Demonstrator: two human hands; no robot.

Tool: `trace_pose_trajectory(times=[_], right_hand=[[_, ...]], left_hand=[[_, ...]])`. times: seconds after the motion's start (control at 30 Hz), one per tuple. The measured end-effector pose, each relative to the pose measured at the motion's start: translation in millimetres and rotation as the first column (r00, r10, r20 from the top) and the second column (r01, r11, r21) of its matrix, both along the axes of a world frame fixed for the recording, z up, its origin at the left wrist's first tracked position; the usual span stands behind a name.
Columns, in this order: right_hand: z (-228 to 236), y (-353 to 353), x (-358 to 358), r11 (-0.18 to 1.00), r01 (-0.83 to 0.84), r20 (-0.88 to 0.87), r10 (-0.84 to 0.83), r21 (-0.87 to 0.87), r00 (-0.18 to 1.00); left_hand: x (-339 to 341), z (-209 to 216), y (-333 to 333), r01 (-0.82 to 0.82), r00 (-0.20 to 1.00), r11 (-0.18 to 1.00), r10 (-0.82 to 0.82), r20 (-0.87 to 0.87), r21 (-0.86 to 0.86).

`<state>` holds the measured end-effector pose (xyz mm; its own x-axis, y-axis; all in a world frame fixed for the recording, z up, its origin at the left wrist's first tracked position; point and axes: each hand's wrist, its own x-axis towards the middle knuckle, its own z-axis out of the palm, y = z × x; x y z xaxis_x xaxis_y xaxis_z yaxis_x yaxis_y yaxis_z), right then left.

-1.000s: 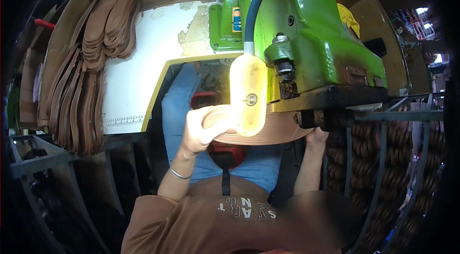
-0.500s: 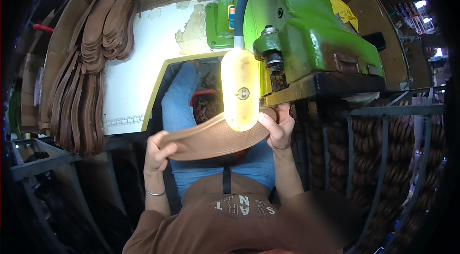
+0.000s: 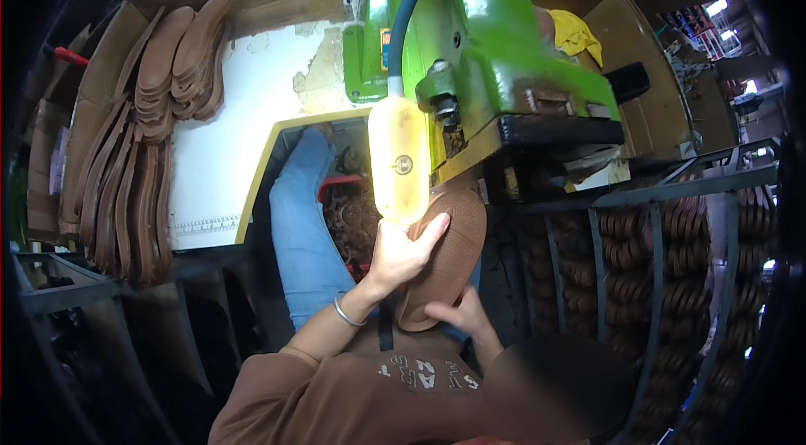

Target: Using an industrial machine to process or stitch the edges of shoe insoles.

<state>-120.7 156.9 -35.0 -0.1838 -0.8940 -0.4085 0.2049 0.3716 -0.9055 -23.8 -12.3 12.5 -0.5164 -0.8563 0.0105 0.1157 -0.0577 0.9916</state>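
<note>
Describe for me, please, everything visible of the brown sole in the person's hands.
The brown sole is long and round-ended, with a matt, rubber-like look. Its visible face has a fine texture crossed by lines. It lies slanted in the picture, wider end up and to the right, just below the green machine. The left hand holds its left edge, thumb on the face; the right hand has its thumb near the lower end. Its underside is hidden.
</note>
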Motion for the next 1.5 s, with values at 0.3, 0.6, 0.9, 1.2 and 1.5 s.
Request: trace_pose_trajectory(times=[0.3,0.6,0.9,1.2,1.5], right_hand=[[23,59,-68,0.909,0.399,0.125,-0.385,-0.117,0.914],[65,-44,-131,0.87,0.376,-0.109,-0.428,-0.318,0.897],[19,-45,-136,0.873,0.356,0.104,-0.342,-0.334,0.934],[43,-50,-128,0.772,0.47,0.1,-0.477,-0.428,0.873],[37,-94,-109,0.808,0.462,0.251,-0.393,-0.366,0.885]], left_hand=[[9,2,2,-0.06,0.986,0.983,0.086,-0.144,0.173],[31,9,-12,-0.024,0.994,0.99,0.038,-0.098,0.136],[43,15,-12,-0.023,0.978,0.966,0.074,-0.193,0.256],[31,-4,-16,-0.09,0.995,0.996,0.091,-0.039,0.025],[88,1,-29,-0.145,0.976,0.972,0.171,-0.137,0.182]])
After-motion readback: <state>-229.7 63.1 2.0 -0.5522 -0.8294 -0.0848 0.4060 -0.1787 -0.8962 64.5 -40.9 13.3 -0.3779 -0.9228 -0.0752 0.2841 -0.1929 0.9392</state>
